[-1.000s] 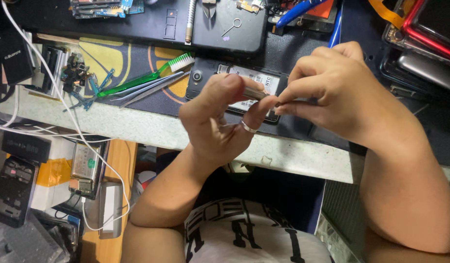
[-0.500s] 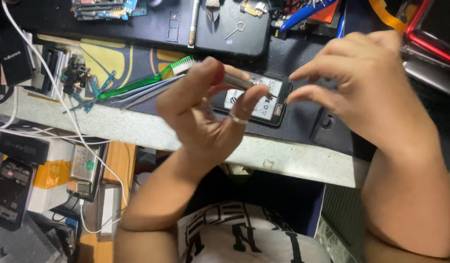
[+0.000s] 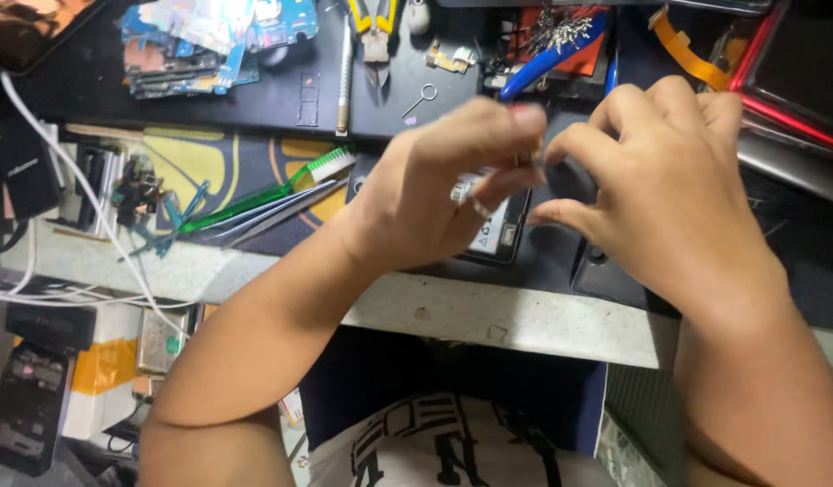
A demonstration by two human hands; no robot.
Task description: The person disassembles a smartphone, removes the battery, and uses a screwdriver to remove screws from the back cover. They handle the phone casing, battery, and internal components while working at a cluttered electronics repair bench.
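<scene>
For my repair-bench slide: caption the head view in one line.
Left hand and right hand meet over an opened phone on a cluttered workbench beside a green toothbrush.

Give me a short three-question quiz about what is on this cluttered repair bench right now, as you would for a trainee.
1. True or false: the green toothbrush lies to the left of the left hand.
2. Multiple choice: what sits on the bench beyond the left hand? A) yellow-handled pliers B) a red hammer C) a glass jar
3. Fill in: the flat dark phone part with a pale label lies partly under the ____ hand.

Key
1. True. It rests on the dark mat beside the thin metal tweezers.
2. A.
3. Left. The right hand hovers close by, fingertips near the left one's; whether either pinches anything is too blurred to tell.
</scene>
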